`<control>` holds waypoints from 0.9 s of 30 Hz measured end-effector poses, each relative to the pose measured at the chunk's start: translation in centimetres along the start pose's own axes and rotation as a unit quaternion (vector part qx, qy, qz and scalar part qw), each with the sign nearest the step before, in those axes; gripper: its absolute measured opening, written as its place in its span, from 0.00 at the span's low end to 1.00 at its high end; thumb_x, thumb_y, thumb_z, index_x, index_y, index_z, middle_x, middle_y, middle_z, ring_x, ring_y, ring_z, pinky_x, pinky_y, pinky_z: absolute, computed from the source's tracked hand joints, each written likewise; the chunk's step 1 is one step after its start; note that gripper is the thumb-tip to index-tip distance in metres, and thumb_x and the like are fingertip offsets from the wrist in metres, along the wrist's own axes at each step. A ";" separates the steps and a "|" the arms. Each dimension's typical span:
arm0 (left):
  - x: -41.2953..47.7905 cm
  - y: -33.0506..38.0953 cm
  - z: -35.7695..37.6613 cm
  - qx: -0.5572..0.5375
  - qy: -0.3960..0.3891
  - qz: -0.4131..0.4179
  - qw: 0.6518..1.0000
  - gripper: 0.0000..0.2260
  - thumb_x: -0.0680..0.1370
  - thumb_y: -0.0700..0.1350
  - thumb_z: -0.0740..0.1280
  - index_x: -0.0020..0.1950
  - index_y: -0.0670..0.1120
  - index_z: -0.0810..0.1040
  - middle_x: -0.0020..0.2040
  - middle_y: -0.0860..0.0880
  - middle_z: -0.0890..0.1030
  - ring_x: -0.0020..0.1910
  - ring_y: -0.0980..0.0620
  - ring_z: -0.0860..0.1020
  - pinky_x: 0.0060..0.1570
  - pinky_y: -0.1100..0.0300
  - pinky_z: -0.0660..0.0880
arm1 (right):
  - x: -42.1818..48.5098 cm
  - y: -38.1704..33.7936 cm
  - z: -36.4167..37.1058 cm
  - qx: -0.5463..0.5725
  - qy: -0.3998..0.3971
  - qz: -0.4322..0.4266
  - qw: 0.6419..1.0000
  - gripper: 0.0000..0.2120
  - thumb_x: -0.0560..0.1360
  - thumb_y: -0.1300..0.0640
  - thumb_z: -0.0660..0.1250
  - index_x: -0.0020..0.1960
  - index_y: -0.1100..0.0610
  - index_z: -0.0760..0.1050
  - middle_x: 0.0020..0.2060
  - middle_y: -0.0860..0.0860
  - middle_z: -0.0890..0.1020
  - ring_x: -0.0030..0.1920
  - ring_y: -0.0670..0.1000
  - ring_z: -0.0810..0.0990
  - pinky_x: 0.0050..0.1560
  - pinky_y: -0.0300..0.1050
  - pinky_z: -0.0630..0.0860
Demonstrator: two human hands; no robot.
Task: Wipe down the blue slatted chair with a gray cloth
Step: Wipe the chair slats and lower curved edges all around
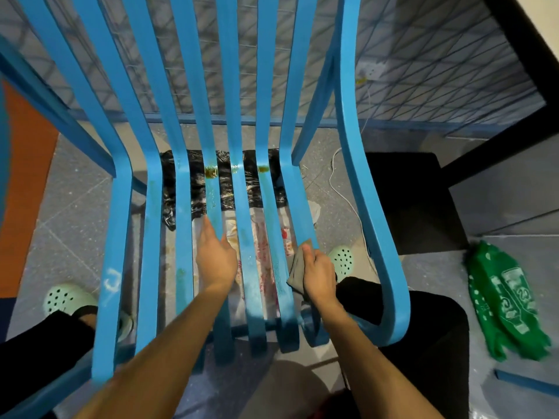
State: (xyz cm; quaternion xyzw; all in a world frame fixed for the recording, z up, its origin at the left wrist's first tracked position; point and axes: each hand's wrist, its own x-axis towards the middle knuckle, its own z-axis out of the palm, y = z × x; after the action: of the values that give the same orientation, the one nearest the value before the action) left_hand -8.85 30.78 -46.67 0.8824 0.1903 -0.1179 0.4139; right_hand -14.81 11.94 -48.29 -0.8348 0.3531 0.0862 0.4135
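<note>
Blue slatted chair point(187, 146) fills most of the view, seen from above and in front, seat slats running toward the camera, backrest slats rising away. Gray cloth point(298, 266) is bunched against the seat slat second from the right, near the front edge. Right hand point(319, 269) pinches the cloth, thumb on top pointing up along the slat, other fingers curled round the fabric. Left hand point(216, 255) holds a middle seat slat, thumb on one side and fingers reaching down the other (fingertips hidden below the slat). Both forearms are bare and reach in from the bottom of the view.

Brownish-yellow stains point(211, 171) sit at the bend where seat meets back, on three middle slats. A white scribble mark point(111, 282) is on the second slat from the left.

Under the seat: a black plastic bag point(193, 179) toward the back and a white plastic sheet with red print point(266, 246) toward the front, both on the gray speckled floor point(75, 189). Mint green clogs, one at left point(65, 297), one at right point(343, 260), with black trouser legs beside the chair's sides. A white cord point(341, 182) trails on the floor right of the chair. A green printed cloth point(505, 300) lies well apart at far right. Wire mesh point(423, 71) behind the chair; an orange surface point(24, 182) at far left.
</note>
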 end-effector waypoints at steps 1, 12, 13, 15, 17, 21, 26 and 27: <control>0.1 -0.1 0.2 -0.003 0.007 -0.001 1.000 0.27 0.83 0.40 0.56 0.80 0.47 0.50 0.76 0.44 0.65 0.65 0.40 0.74 0.59 0.50 0.73 | 1.2 -0.9 0.2 0.006 -0.006 0.002 1.000 0.24 0.81 0.39 0.53 0.42 0.58 0.73 0.40 0.53 0.79 0.41 0.54 0.77 0.42 0.48 0.72; 1.0 0.4 0.9 -0.044 0.078 0.028 0.996 0.27 0.78 0.31 0.64 0.76 0.38 0.63 0.65 0.38 0.76 0.59 0.40 0.79 0.57 0.58 0.72 | 16.7 -11.9 3.7 0.064 -0.024 0.057 0.996 0.24 0.79 0.41 0.61 0.52 0.64 0.77 0.49 0.60 0.80 0.50 0.58 0.78 0.52 0.54 0.74; 1.2 0.2 1.0 -0.046 0.076 0.022 0.996 0.26 0.78 0.32 0.62 0.77 0.40 0.62 0.65 0.39 0.77 0.59 0.40 0.79 0.59 0.51 0.75 | 17.7 -12.8 3.6 0.087 -0.037 0.071 0.993 0.25 0.78 0.42 0.62 0.56 0.65 0.76 0.52 0.59 0.80 0.52 0.58 0.78 0.54 0.53 0.75; 1.3 0.1 1.0 -0.049 0.067 0.016 0.996 0.27 0.79 0.33 0.61 0.77 0.43 0.61 0.64 0.41 0.78 0.57 0.41 0.79 0.53 0.43 0.79 | 18.5 -13.5 3.3 0.117 -0.061 0.081 0.988 0.24 0.78 0.43 0.64 0.58 0.65 0.75 0.51 0.56 0.79 0.53 0.57 0.78 0.58 0.53 0.75; 1.7 0.2 0.9 -0.050 0.065 0.005 0.997 0.27 0.79 0.34 0.61 0.78 0.45 0.60 0.65 0.41 0.77 0.57 0.41 0.79 0.52 0.43 0.79 | 18.7 -13.4 3.5 0.137 -0.062 0.062 0.987 0.21 0.78 0.43 0.65 0.51 0.63 0.77 0.45 0.57 0.80 0.48 0.56 0.79 0.55 0.55 0.77; 1.0 0.6 0.5 -0.075 0.059 0.013 0.995 0.27 0.79 0.32 0.61 0.78 0.41 0.60 0.68 0.40 0.75 0.60 0.41 0.78 0.55 0.61 0.72 | 17.0 -11.5 4.0 0.139 -0.027 0.024 0.990 0.17 0.77 0.47 0.67 0.39 0.60 0.73 0.38 0.57 0.79 0.40 0.53 0.77 0.43 0.52 0.75; 0.8 0.5 0.4 -0.118 0.033 -0.035 0.992 0.27 0.80 0.32 0.60 0.78 0.40 0.57 0.72 0.40 0.70 0.65 0.42 0.73 0.58 0.67 0.64 | 13.9 -9.1 2.8 0.127 -0.053 0.086 0.987 0.24 0.78 0.42 0.65 0.46 0.65 0.78 0.46 0.63 0.83 0.46 0.57 0.81 0.51 0.57 0.77; 0.7 0.5 0.5 -0.128 0.033 -0.048 0.990 0.27 0.81 0.33 0.60 0.79 0.42 0.56 0.72 0.41 0.70 0.65 0.42 0.73 0.60 0.65 0.66 | 14.2 -9.6 2.6 0.113 -0.058 0.091 0.988 0.26 0.78 0.41 0.63 0.50 0.67 0.78 0.48 0.63 0.82 0.49 0.58 0.81 0.52 0.55 0.76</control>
State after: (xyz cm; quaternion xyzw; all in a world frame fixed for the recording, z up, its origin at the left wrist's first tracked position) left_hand -8.02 30.24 -46.90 0.8154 0.2599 -0.0830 0.5107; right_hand 2.38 10.47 -50.05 -0.7409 0.4108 0.1312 0.5149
